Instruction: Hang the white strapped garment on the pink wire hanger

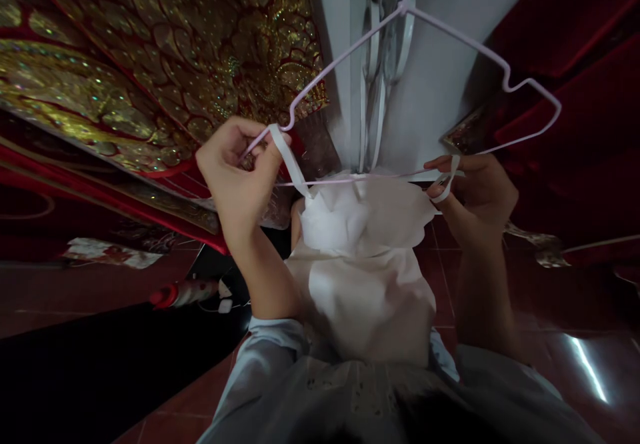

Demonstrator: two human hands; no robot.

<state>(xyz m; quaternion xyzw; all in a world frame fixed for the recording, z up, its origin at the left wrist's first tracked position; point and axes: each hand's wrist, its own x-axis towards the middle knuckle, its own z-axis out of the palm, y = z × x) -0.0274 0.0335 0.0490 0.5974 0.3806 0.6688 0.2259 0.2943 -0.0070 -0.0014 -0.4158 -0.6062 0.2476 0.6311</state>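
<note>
A pale pink clothes hanger [345, 52] is held up in front of me, its hook end at the top. My left hand [243, 177] is closed around the hanger's left end, where a white strap [289, 157] loops over the bar. That strap runs down to a white garment [367, 297] with a ruffled flower-like part at its top. My right hand [475, 194] pinches the garment's other strap [445, 191], which forms a loop around the fingers beside the hanger's lower bar. The hanger's right end stands free of the strap, above this hand.
Red garments with gold sequins [240, 57] hang at the left. More dark red cloth [575, 104] hangs at the right. A grey panel with metal scrollwork [373, 84] stands ahead. On a black surface at lower left lies a red-capped bottle [187, 293]. The floor [185, 417] is red tile.
</note>
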